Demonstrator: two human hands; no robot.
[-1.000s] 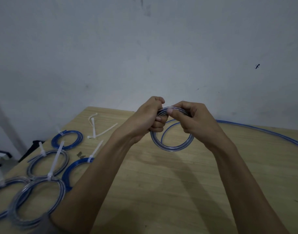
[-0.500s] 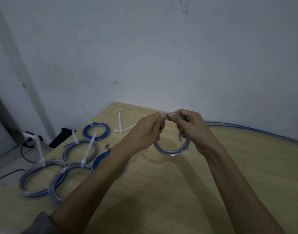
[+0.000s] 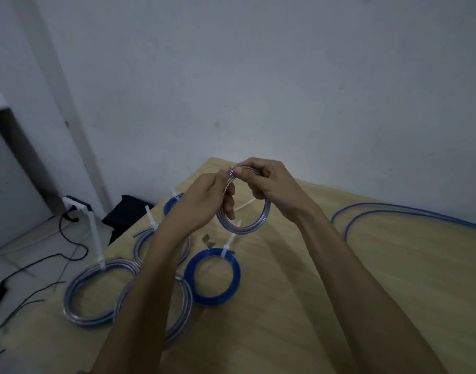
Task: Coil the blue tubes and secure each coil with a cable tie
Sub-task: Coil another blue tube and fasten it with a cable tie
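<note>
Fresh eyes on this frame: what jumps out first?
Both hands, left hand and right hand, pinch the top of a small tube coil held above the wooden table. At left lie finished coils with white ties, the solid blue coil nearest. Loose blue tubing curves along the table's right edge.

— Where does the view look from?
— One wide-angle head camera, close above the worktop (image 3: 299,306), facing forward and down toward its far left corner and the wall (image 3: 285,76).
— Any second view?
— No; both forearms enter from the bottom edge.
</note>
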